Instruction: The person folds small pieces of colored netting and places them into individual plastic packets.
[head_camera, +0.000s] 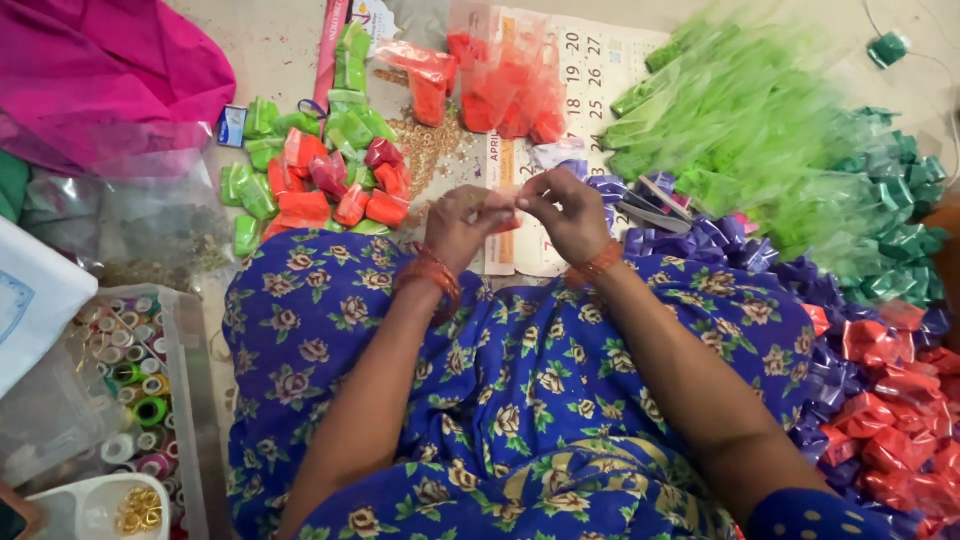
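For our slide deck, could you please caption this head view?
Both hands pinch a small red packet above a blue floral lap, beside piled green and red packets.

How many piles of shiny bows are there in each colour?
Purple bows pile: 1
Red bows pile: 1
Dark green bows pile: 1
Total: 3 piles
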